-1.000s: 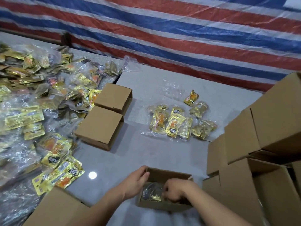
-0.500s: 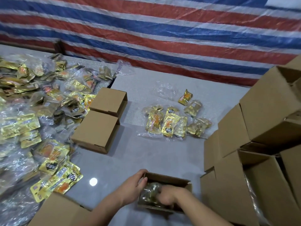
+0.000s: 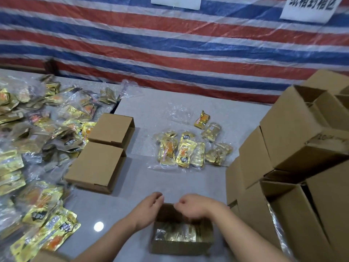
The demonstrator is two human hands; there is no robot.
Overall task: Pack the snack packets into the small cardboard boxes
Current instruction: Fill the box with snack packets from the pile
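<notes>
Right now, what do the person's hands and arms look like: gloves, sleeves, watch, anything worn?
Both are bare. The left hand and right hand have no gloves, and no rings show. Both forearms are uncovered to the frame edge: no sleeves, watch, bracelet or markings in view.

Striped tarp (image 3: 170,53) behind grey table (image 3: 170,178); two white, perhaps paper, signs (image 3: 311,8).

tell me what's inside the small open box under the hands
Shiny gold snack packets fill the small open box, lying near its top. How many lie underneath cannot be seen; the top packets and the right hand cover them.
</notes>
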